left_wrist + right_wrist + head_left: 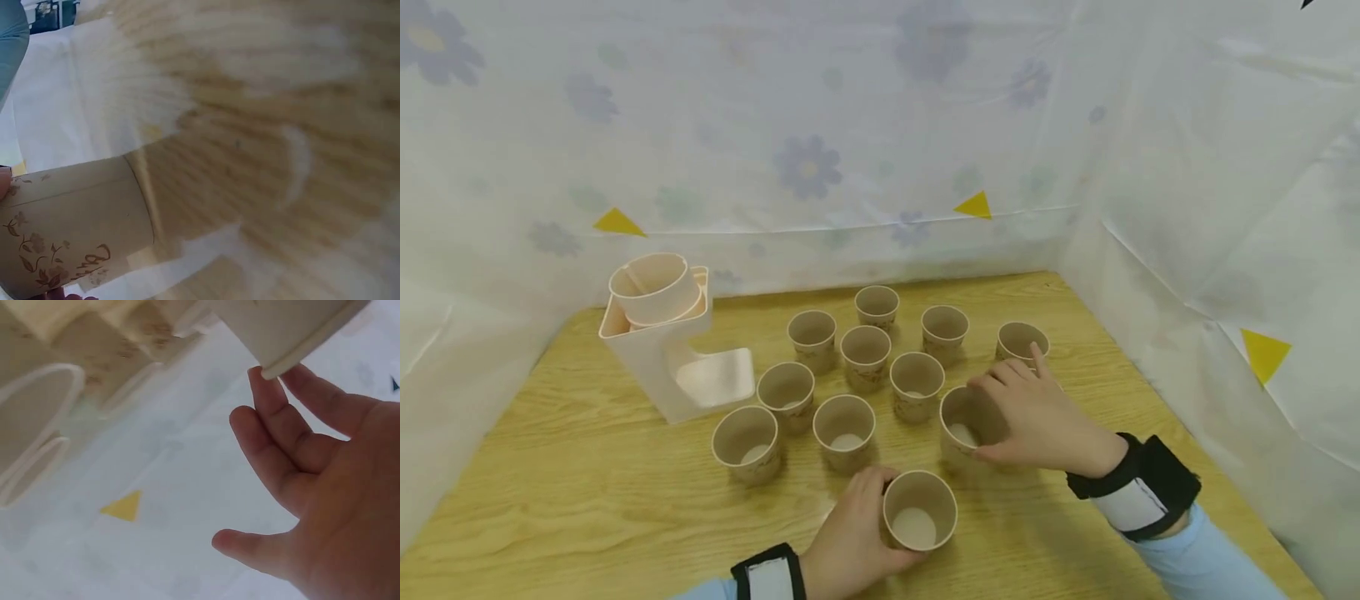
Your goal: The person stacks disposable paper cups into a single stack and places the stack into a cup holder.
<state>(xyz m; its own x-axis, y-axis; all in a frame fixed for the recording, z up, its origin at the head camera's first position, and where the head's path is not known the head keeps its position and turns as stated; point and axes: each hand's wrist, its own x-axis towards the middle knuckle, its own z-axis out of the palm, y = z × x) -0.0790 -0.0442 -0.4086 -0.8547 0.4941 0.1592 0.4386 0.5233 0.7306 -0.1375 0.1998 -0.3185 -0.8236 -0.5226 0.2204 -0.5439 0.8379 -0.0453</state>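
Observation:
My left hand (853,533) grips a beige paper cup (920,511) near the table's front, thumb on the near side and fingers on the far side. In the left wrist view this cup (75,225) shows brown floral print; I cannot tell whether it touches the table. Behind it to the right, my right hand (1037,417) holds another paper cup (957,429) at its rim. The right wrist view shows fingertips (269,384) at that cup's rim (300,353), with the little finger stretched away. Several matching cups, mouths up, stand beyond, including one paper cup (844,427) close by.
A white plastic stand (658,367) with a round cylinder (658,292) on top and a flat tray (722,375) is at the left. One paper cup (1018,337) stands just behind my right hand. Flowered white sheeting (820,100) encloses the wooden table (587,500).

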